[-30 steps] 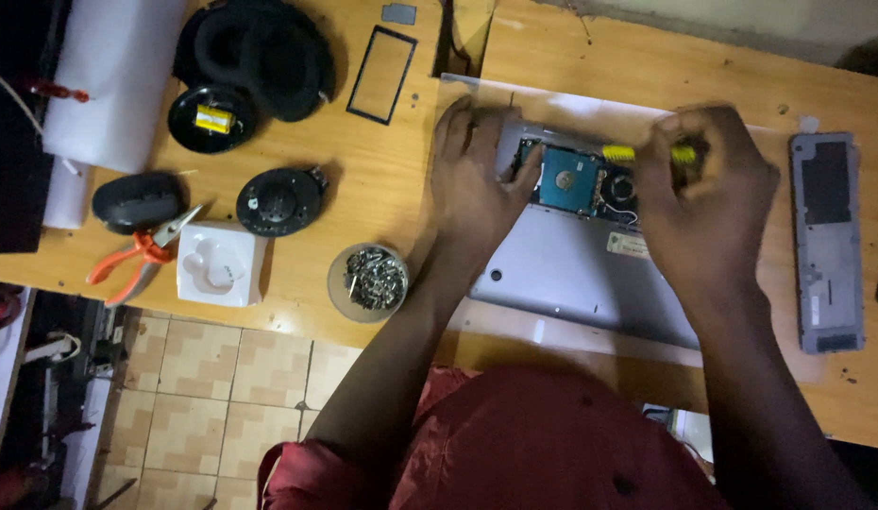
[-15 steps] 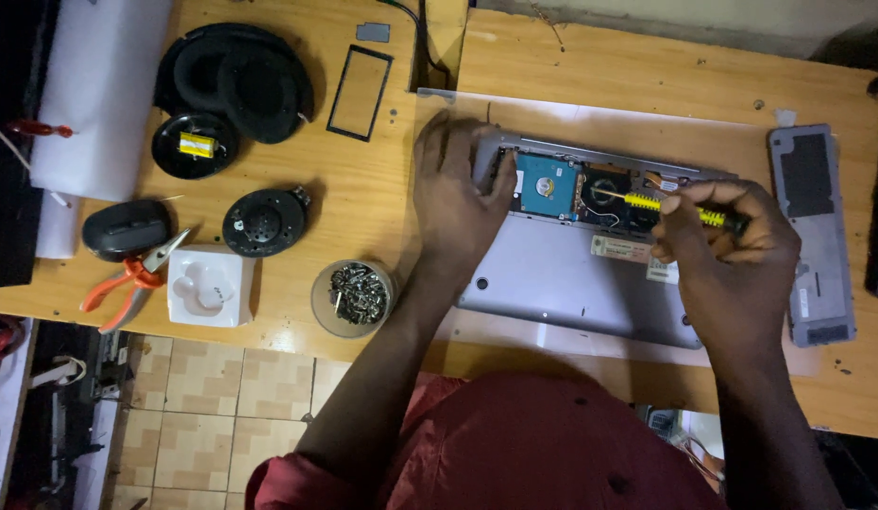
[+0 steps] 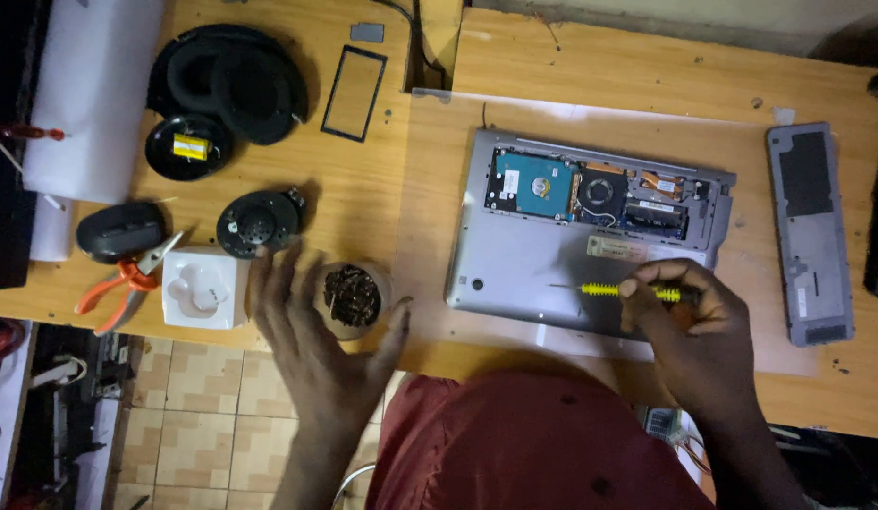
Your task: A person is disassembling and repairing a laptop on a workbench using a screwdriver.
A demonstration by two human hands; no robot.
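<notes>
Now, left hand (image 3: 316, 354) open around screw dish (image 3: 352, 297), right hand (image 3: 689, 331) gripping yellow screwdriver (image 3: 614, 291) over laptop (image 3: 543, 260).

One head-worn camera looks almost straight down from above the seated person — near enough that the wooden desk (image 3: 382, 208) fills the frame from left to right, the far edge at the top, the person's lap and tiled floor (image 3: 189, 416) nearest — with no second view to share anything.
</notes>
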